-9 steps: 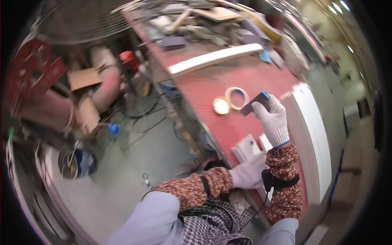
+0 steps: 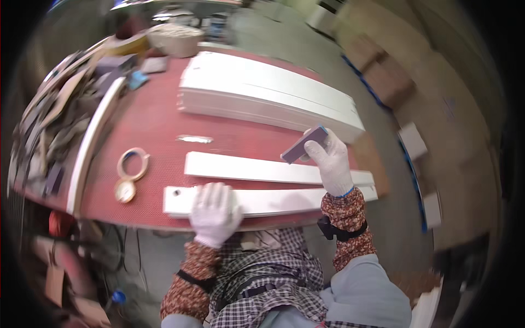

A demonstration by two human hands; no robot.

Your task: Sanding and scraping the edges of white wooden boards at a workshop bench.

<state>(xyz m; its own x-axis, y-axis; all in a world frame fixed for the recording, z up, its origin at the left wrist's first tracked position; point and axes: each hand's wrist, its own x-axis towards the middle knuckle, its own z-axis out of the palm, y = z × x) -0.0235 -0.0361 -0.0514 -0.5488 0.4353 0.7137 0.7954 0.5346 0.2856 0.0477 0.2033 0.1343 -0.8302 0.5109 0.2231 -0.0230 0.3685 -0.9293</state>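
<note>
Block in R hand, long axis lower-L to upper-R.

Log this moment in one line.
left hand: on nearest white board | right hand: gripping purple-gray block | nearby: tape roll, red table

Arms and hands of the person, viewed from above. The left forearm extends from the near left, inclined slightly right; the left hand lies palm down, its fingers side by side and directed toward the far side. The right upper arm enters at the near right, and the right forearm runs from it toward the far side, leaning left. The right hand grips with the thumb opposed to the fingers. The hands are well apart, the right reaching farther. Both are white-gloved; dark bands encircle the patterned forearm sleeves.
</note>
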